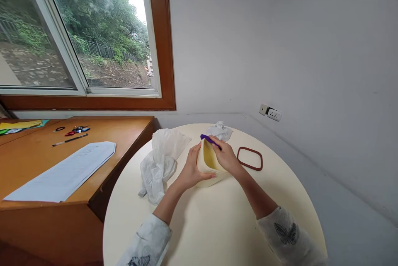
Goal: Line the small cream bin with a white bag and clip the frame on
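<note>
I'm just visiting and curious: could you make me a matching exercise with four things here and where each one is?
1. open cream plastic container
2. reddish-brown rounded-rectangular ring
3. larger crumpled white plastic bag
4. white paper sheets

A. on the brown wooden desk
B. on the left side of the round cream table
C. between the left hand and right hand
D. on the table's right side

Pairs: 1-C, 2-D, 3-B, 4-A
</note>
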A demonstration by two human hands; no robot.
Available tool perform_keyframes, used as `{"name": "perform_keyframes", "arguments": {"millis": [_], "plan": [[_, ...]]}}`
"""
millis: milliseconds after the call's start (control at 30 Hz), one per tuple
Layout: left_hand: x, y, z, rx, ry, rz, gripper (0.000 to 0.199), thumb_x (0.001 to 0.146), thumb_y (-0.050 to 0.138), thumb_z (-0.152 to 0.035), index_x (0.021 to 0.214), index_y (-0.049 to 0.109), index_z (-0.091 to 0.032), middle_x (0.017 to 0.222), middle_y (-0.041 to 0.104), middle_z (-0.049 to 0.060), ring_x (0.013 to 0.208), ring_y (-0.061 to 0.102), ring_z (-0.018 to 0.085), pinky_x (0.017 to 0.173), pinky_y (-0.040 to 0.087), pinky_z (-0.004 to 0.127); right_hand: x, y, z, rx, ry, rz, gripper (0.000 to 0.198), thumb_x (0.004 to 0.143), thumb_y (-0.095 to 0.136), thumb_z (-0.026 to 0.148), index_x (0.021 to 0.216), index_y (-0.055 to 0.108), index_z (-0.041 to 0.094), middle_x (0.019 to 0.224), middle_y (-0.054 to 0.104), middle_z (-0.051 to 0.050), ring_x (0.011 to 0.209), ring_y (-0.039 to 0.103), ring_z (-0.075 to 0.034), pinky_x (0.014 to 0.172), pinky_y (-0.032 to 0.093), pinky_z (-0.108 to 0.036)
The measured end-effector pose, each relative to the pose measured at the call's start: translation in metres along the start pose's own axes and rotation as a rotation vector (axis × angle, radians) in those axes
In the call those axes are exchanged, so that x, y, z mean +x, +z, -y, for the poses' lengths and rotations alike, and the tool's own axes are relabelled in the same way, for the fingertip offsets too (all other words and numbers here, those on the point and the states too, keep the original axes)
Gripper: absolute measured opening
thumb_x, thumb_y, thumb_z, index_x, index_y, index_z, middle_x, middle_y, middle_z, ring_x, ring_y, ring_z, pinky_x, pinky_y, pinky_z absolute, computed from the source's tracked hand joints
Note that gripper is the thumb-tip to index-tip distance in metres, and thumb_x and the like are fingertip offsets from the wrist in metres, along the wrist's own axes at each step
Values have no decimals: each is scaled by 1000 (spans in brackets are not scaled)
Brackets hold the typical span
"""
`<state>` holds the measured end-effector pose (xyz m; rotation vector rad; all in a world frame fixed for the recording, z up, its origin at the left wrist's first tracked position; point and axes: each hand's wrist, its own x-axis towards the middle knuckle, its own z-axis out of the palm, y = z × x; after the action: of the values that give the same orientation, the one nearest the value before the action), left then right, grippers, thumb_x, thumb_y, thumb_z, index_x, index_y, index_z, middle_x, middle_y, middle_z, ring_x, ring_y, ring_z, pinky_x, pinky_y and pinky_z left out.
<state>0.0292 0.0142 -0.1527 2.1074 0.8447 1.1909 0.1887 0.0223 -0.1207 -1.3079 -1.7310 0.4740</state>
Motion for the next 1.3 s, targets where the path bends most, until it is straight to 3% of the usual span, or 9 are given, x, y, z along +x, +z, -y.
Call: {"name": "perform_keyframes", "arguments": {"millis": [367, 500, 667, 767, 833, 1000, 1133, 1300], "plan": [[3, -6, 8, -27, -54, 2, 98, 58, 75, -39, 136, 19, -26, 135, 35, 10, 128, 29, 30, 106, 24, 48, -5, 8, 24, 87, -203, 161, 41, 82, 35, 12, 112, 60, 24, 129, 50, 0, 125, 38, -13, 111, 15, -40], [-1, -4, 11, -49, -86, -13, 90, 59, 75, -38, 133, 28, -22, 129, 45, 12, 123, 37, 32, 104, 26, 49, -16, 5, 33, 104, -256, 238, 43, 78, 34, 7, 106, 64, 23, 122, 56, 0, 123, 41, -14, 111, 14, -40], [-9, -3, 19, -114, -103, 33, 70, 63, 71, -40, 123, 42, -21, 126, 48, 11, 119, 43, 31, 99, 35, 48, -28, -2, 44, 117, -302, 350, 41, 77, 34, 6, 93, 68, 24, 113, 63, 2, 117, 47, -15, 109, 20, -40], [-12, -2, 25, -68, -84, 18, 68, 59, 72, -41, 119, 46, -23, 123, 51, 10, 119, 42, 31, 102, 29, 51, -32, -4, 48, 161, -330, 384, 42, 74, 32, 3, 81, 69, 22, 99, 68, 2, 109, 54, -14, 104, 27, -35], [-14, -1, 27, -79, -96, -30, 73, 59, 73, -39, 123, 42, -23, 119, 53, 9, 116, 45, 29, 102, 29, 49, -34, -4, 48, 162, -327, 373, 40, 72, 32, 2, 71, 67, 21, 87, 69, 1, 101, 57, -14, 98, 34, -32], [-20, -1, 26, -227, -181, -44, 82, 61, 71, -33, 131, 30, -22, 106, 59, 7, 97, 56, 24, 88, 44, 41, -38, -10, 41, 40, -307, 310, 32, 70, 33, 1, 56, 55, 19, 73, 63, -1, 83, 56, -14, 84, 39, -28], [-21, -3, 25, -268, -161, -93, 94, 53, 78, -30, 131, 27, -19, 125, 48, 12, 112, 48, 27, 95, 38, 39, -42, -21, 31, -83, -369, 276, 28, 70, 33, 0, 52, 42, 19, 60, 50, 1, 66, 47, -13, 75, 37, -28], [-20, -1, 26, -392, -170, -75, 91, 54, 78, -30, 129, 29, -18, 125, 48, 13, 116, 45, 27, 98, 35, 41, -45, -39, 23, -229, -375, 264, 27, 74, 31, 3, 53, 32, 19, 56, 42, 2, 60, 40, -13, 72, 33, -30]]}}
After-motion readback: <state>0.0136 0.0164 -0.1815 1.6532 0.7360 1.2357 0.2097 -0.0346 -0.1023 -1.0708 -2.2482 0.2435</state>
